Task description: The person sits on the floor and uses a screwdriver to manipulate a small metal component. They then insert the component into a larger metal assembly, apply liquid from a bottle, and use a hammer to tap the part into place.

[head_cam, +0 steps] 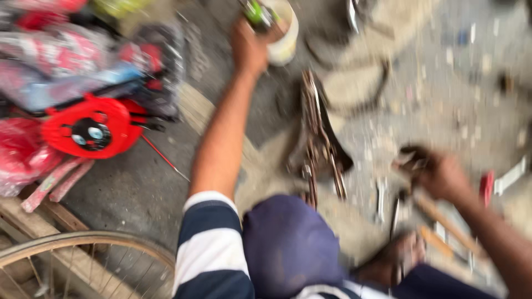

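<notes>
left hand (247, 47): raised at the frame top, wrapped around a pale round tub (282, 33) | right hand (438, 176): curled on a dark blurred object, kind unclear | chain part (318, 138): rusty, long, lying on the gritty concrete floor (443, 83) between the arms, long axis pointing away | red plastic disc (91, 128) left.

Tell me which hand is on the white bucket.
The left hand, stretched far forward, is at the white bucket with a green object. The right hand is low beside the scattered tools, well away from the bucket.
</notes>
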